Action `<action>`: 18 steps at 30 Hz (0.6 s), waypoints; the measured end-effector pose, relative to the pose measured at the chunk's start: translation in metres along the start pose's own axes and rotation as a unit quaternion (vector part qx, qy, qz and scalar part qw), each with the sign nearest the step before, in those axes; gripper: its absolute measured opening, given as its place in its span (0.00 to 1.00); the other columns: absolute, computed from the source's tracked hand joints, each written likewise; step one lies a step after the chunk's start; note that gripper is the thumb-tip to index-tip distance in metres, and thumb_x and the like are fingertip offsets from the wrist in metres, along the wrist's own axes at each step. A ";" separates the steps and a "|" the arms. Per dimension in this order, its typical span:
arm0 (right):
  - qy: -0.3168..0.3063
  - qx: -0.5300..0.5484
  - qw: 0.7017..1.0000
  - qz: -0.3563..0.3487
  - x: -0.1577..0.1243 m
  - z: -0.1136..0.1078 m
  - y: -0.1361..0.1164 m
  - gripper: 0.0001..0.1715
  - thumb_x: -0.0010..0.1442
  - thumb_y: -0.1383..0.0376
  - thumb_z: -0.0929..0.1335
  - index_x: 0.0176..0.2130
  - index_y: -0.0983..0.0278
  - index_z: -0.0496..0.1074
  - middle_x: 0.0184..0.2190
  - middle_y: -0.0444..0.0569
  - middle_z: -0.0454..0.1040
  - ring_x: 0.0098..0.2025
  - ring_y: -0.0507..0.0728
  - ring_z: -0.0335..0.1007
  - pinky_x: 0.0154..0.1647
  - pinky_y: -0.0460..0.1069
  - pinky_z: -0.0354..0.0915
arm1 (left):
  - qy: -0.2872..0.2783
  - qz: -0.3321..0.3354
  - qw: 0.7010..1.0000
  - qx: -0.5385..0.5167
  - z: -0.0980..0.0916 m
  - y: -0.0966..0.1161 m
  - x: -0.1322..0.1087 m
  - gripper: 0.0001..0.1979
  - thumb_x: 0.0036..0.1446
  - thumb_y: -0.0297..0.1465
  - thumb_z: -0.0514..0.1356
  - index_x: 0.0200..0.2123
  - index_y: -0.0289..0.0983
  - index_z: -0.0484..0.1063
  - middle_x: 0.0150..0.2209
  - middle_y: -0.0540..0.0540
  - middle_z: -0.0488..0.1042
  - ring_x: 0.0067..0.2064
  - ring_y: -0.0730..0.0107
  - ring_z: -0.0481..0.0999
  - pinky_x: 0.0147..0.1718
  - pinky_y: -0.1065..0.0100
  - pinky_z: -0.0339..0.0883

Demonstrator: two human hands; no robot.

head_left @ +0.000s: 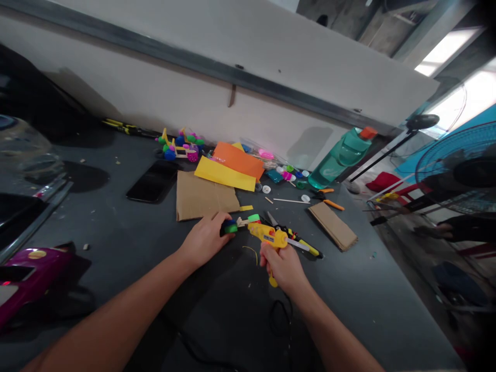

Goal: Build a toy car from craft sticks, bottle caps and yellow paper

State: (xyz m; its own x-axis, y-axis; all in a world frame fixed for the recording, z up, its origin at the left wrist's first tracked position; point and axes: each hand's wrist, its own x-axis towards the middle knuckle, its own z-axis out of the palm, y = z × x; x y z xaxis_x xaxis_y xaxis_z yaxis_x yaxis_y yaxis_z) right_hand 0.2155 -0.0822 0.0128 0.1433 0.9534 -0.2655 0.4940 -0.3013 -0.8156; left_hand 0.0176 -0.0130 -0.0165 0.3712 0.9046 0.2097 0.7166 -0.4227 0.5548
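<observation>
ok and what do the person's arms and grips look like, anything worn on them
The left grip and right grip are bare hands: no gloves, and no rings or watch that show. The left forearm and right forearm are bare too, with no sleeves, cables or markings.

A white wall [163, 88] ran behind the bench, tilted in view, with a metal rail [194, 63] along its top edge. The bench [360, 299] had a dark gray top scattered with specks of debris. Daylight came through a bright window [468, 98] at the right and blew out its detail, and a second bright opening [445, 51] showed higher up. Below, past the bench edge, lay a gray floor [406, 248], with a red chair [411, 194] and a blue fan [449, 160] standing near the window.
</observation>
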 end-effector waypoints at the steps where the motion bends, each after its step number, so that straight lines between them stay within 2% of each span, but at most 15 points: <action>1: 0.003 0.005 1.000 0.005 0.001 -0.001 0.002 0.20 0.56 0.57 0.60 0.18 0.63 0.65 0.13 0.41 0.63 0.15 0.48 0.59 0.17 0.43 0.55 | -0.001 -0.001 1.000 -0.001 0.000 0.000 0.000 0.13 0.53 0.32 0.60 0.43 0.42 0.66 0.42 0.47 0.73 0.43 0.59 0.72 0.41 0.60 0.65; 7: 0.010 0.029 0.999 0.017 0.004 -0.003 0.007 0.20 0.56 0.55 0.60 0.20 0.64 0.66 0.15 0.43 0.67 0.15 0.48 0.59 0.16 0.43 0.56 | 0.002 0.002 1.000 -0.004 0.000 0.000 0.000 0.13 0.53 0.32 0.59 0.43 0.41 0.65 0.43 0.47 0.72 0.44 0.59 0.71 0.42 0.60 0.64; 18: -0.010 -0.015 0.999 -0.033 -0.001 0.003 -0.004 0.23 0.57 0.57 0.60 0.16 0.63 0.64 0.11 0.41 0.60 0.16 0.49 0.59 0.18 0.43 0.55 | 0.004 0.013 1.000 -0.005 -0.002 0.001 -0.001 0.14 0.54 0.33 0.59 0.44 0.41 0.65 0.43 0.46 0.72 0.43 0.59 0.72 0.41 0.62 0.64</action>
State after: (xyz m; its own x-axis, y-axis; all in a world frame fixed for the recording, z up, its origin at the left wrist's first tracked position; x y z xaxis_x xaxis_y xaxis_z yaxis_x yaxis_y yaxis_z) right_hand 0.2111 -0.0819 0.0151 0.0935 0.9705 -0.2223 0.5272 -0.2376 -0.8159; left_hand 0.0171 -0.0143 -0.0148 0.3847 0.8939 0.2302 0.7008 -0.4451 0.5575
